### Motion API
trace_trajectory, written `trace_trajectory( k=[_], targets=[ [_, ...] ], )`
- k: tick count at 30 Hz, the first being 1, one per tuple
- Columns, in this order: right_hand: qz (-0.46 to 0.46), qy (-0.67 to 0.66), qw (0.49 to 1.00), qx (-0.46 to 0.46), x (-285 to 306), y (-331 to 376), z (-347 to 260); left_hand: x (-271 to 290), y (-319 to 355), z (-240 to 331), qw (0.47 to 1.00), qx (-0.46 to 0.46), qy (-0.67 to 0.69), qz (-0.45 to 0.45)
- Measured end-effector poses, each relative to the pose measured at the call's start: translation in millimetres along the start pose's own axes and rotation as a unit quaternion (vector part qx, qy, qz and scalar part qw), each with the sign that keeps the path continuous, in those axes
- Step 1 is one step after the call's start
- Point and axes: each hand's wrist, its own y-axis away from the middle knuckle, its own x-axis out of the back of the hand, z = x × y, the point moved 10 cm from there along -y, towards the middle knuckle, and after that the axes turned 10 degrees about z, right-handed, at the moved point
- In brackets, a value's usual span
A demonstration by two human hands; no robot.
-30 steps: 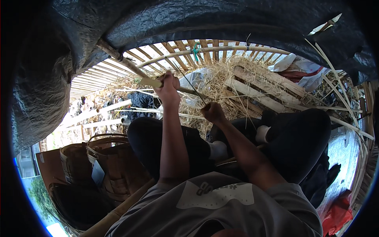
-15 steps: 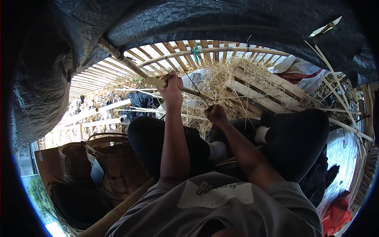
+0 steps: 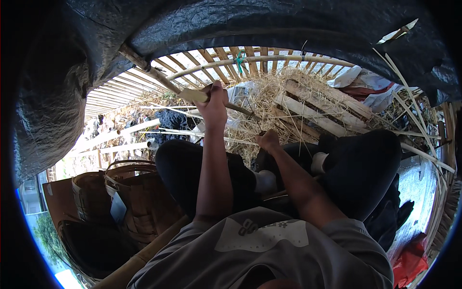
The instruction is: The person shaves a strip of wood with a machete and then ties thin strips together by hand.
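I sit cross-legged in dark trousers. My left hand (image 3: 213,105) is raised and closed around a long bamboo pole (image 3: 159,77) that slants from the upper left down toward my lap. My right hand (image 3: 268,140) is lower, above my right knee, shut on a thin dark tool whose tip meets the pole's lower end (image 3: 240,110); what the tool is I cannot tell. Straw and thin bamboo shavings (image 3: 262,103) lie in a heap just beyond both hands.
Woven baskets (image 3: 127,197) stand at my left. A wooden pallet (image 3: 320,106) lies in the straw ahead right. Long bamboo strips (image 3: 409,125) lean at the right, a bamboo lattice (image 3: 231,60) stands ahead, a black tarp (image 3: 250,24) hangs overhead, red cloth (image 3: 409,255) lies lower right.
My left hand has risen a little along the pole. My right hand has drifted slightly right and down. The pole keeps its slant.
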Motion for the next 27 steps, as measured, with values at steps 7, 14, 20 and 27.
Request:
trace_trajectory(
  k=[7, 14, 20, 27],
  targets=[
    [0.016, 0.027, 0.998, 0.058, -5.5, 8.0, 21.7, 27.5, -19.9, 7.7, 0.999, 0.015, 0.043, 0.004],
    [-0.064, 0.009, 0.997, -0.053, -21.5, -15.2, 56.5, 2.0, -6.6, -11.7, 0.999, 0.029, 0.000, -0.036],
    [-0.233, -0.260, 0.918, -0.189, -52.5, 8.6, 67.7, 9.3, -18.2, -12.6, 0.998, 0.032, 0.033, -0.039],
    [-0.270, -0.354, 0.857, -0.259, -54.0, 14.0, 63.8, 7.2, -18.7, -14.1, 0.998, 0.038, 0.048, -0.032]
  ],
)
